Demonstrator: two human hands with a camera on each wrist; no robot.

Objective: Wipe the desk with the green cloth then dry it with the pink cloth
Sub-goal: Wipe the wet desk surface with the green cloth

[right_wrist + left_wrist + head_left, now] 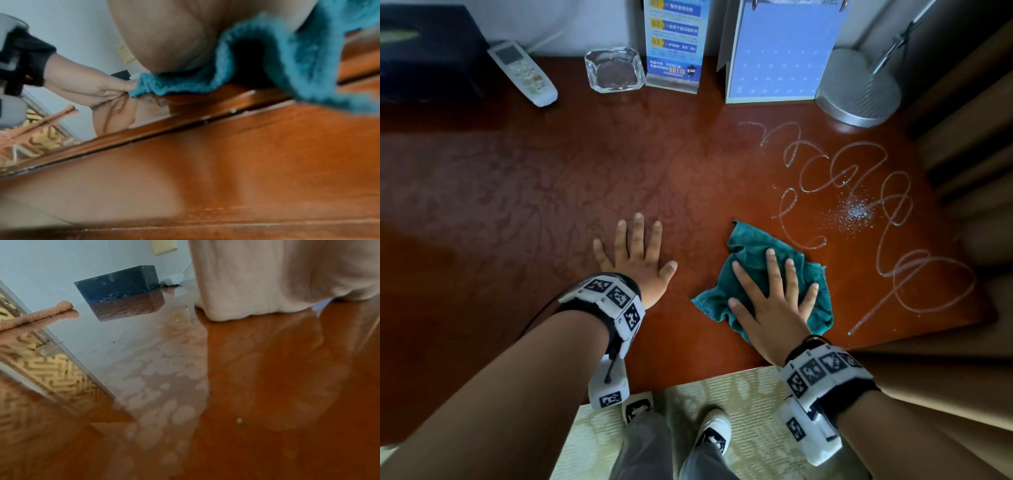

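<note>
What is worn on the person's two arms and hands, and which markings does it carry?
Both forearms are bare, with no sleeves and no gloves. The left hand and the right hand each have a black wrist strap carrying white blocks printed with black square code markers. A white camera box hangs below each wrist. A thin dark cable runs along the left strap.

Rumpled green cloth (748, 274), folded pink cloth (35, 316), desk (551, 192)

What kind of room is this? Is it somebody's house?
Probably a hotel room, not a home. On the glossy reddish-brown wooden desk stand a clear glass ashtray, a blue printed notice card in a clear stand and a white air-conditioner remote, things hotels often set out for guests.
</note>
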